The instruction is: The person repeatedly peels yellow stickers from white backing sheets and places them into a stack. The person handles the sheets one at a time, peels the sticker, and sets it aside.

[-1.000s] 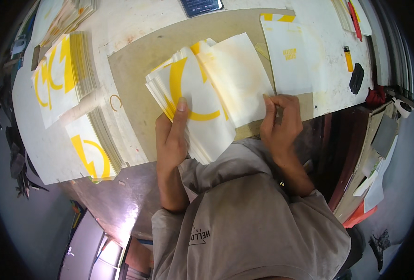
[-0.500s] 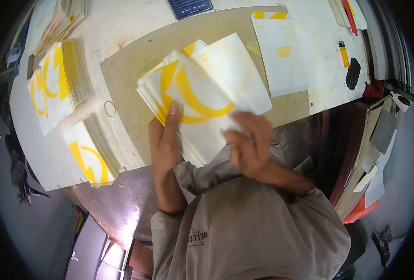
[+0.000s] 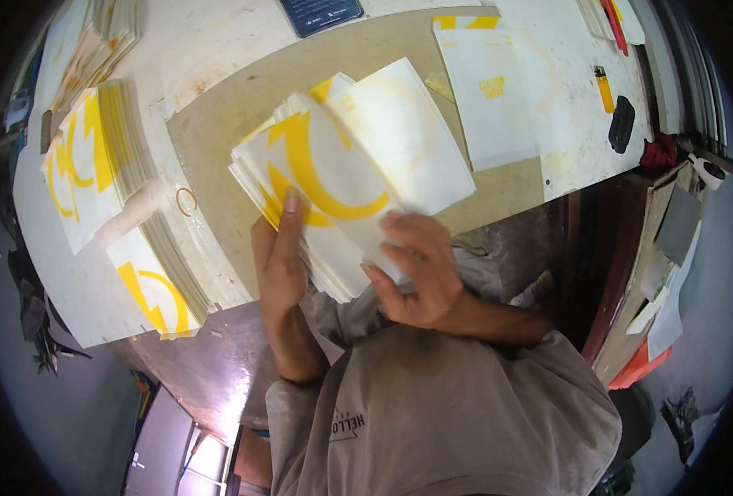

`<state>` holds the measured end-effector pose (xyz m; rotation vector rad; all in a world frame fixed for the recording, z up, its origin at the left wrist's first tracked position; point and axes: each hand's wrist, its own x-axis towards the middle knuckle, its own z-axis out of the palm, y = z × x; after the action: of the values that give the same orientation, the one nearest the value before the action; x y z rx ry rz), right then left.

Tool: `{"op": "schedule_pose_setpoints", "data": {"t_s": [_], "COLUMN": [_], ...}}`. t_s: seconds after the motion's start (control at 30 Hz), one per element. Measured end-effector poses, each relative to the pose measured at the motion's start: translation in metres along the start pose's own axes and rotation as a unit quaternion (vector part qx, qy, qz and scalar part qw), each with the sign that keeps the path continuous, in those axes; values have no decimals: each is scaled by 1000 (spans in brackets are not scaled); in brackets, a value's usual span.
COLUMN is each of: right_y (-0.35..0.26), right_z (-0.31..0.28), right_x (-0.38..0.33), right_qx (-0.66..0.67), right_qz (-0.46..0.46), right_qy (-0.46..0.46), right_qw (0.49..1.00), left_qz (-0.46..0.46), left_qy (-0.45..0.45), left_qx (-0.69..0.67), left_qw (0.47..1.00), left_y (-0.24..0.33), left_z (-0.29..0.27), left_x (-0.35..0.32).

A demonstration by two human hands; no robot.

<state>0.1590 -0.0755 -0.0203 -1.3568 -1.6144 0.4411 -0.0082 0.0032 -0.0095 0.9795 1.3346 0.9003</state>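
Observation:
A thick stack of white paper sheets with yellow print (image 3: 341,178) lies slightly fanned at the table's near edge. My left hand (image 3: 284,256) grips its left side, thumb on top and the other fingers mostly hidden beneath. The top part of the stack is turned at an angle to the white leaves on its right. My right hand (image 3: 420,273) is at the lower right edge of the stack, fingers apart and slightly blurred. Its fingertips touch or hover just over the top sheet; I cannot tell which. A single printed sheet (image 3: 503,103) lies flat beyond, to the right.
More printed stacks stand at the left, one upper (image 3: 122,140) and one lower (image 3: 164,277). A tan rubber band (image 3: 186,202) lies beside them. A phone (image 3: 321,15) is at the far edge. A yellow lighter (image 3: 604,89) and a black object (image 3: 622,124) lie at the right.
My right hand has moved left onto the edge of the stack and its fingers have spread. The turned top sheets and my left hand have shifted slightly left in the picture.

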Motion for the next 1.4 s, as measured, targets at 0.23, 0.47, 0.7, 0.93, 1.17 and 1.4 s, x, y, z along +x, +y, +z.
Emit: {"op": "schedule_pose_setpoints", "data": {"t_s": [0.23,0.47,0.7,0.93,1.17,1.4], "right_y": [37,51,49,37,14,23], "right_z": [-29,-30,-30,-29,-47,-89], "right_x": [7,11,8,14,15,12], "right_qx": [-157,-221,-174,-35,0,-36], "right_qz": [66,131,159,132,-59,40], "right_qy": [11,21,24,-26,-135,3], "right_qw": [985,966,971,990,989,999], "left_qz": [43,60,-34,-43,-56,-86], "left_qy": [-11,-1,18,20,87,85], "left_qx": [100,109,32,46,32,43], "left_qw": [994,992,999,998,994,992], "left_y": [-10,-16,0,4,9,24], "left_z": [-7,-8,-1,-4,-4,1], "left_x": [-2,-3,-1,-7,-21,-21]}}
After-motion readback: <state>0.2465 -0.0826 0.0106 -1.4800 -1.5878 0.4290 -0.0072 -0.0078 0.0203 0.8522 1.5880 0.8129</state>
